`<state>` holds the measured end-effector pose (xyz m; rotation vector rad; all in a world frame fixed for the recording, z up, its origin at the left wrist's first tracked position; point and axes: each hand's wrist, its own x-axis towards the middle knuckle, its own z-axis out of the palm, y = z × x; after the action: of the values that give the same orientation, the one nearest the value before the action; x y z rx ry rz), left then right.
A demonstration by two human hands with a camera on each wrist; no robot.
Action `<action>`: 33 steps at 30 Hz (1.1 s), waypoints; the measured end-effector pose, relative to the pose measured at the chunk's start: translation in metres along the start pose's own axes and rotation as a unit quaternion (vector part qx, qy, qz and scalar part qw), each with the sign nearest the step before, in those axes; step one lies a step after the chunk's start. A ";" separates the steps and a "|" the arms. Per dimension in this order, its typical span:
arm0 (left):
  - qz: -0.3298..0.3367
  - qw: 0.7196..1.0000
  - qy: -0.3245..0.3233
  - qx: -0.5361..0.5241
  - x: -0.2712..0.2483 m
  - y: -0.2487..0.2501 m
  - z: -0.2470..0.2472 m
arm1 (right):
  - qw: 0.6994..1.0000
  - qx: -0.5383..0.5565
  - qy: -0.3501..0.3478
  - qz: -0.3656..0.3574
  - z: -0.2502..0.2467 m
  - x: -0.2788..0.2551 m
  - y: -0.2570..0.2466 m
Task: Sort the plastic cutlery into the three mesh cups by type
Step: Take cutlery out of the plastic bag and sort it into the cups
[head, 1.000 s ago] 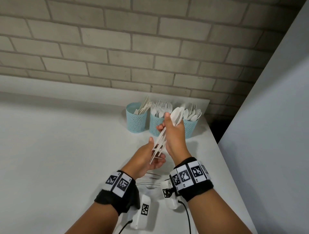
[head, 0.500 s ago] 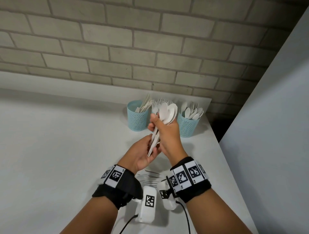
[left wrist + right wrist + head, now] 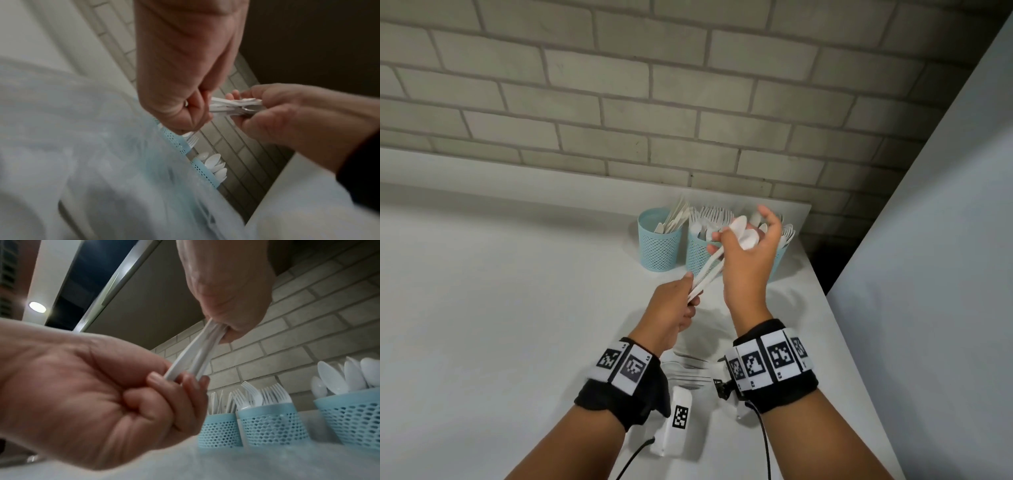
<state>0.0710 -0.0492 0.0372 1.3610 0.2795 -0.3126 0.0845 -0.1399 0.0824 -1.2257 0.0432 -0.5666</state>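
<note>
Three light-blue mesh cups stand at the back right of the white table (image 3: 517,308): the knife cup (image 3: 659,250), the fork cup (image 3: 697,257) and the spoon cup (image 3: 353,415), half hidden behind my right hand in the head view. A bundle of white plastic spoons (image 3: 743,234) slants in the air in front of the fork and spoon cups. My right hand (image 3: 736,236) grips it just below the bowls, with the forefinger stretched up. My left hand (image 3: 690,291) pinches the handle ends (image 3: 180,368), its fingers curled.
A few white cutlery pieces (image 3: 688,371) lie on the table between my wrists, partly hidden. The table's right edge (image 3: 835,342) runs beside a grey wall panel. A brick wall (image 3: 619,102) stands close behind the cups.
Both hands have carried the spoon bundle forward and right, up to the cups. My left hand slid down to the handle ends, and my right forefinger has lifted off the bundle.
</note>
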 end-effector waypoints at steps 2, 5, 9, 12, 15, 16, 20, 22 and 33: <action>0.056 0.996 0.017 0.062 0.001 0.002 0.005 | 1.000 0.008 0.024 -0.004 -0.001 0.006 0.000; 0.089 0.989 0.028 0.119 -0.001 0.007 0.009 | 0.998 -0.051 0.037 -0.007 -0.006 0.025 0.003; 0.152 0.905 0.047 0.394 -0.005 0.008 -0.007 | 0.988 -0.049 0.137 -0.046 -0.025 0.069 -0.020; 0.102 0.788 0.010 0.608 -0.006 0.010 -0.019 | 0.975 -0.057 0.187 -0.105 -0.039 0.103 -0.037; 0.053 0.749 -0.066 0.657 -0.010 0.014 -0.023 | 0.959 -0.104 0.201 -0.170 -0.043 0.128 -0.037; 0.058 0.749 -0.081 0.655 -0.010 0.014 -0.025 | 0.953 -0.122 0.202 -0.189 -0.044 0.134 -0.035; 0.049 0.763 -0.106 0.636 -0.006 0.011 -0.030 | 0.934 -0.179 0.192 -0.244 -0.043 0.150 -0.014; 0.037 0.760 -0.108 0.640 -0.003 0.010 -0.034 | 0.921 -0.231 0.162 -0.269 -0.044 0.152 0.001; 0.021 0.785 -0.115 0.609 0.009 0.002 -0.040 | 0.859 -0.352 0.067 -0.367 -0.040 0.175 0.022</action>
<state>0.0797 -0.0102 0.0287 2.5767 -0.2381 -0.6770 0.2305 -0.2452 0.0951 -1.9252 -0.1198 -1.3895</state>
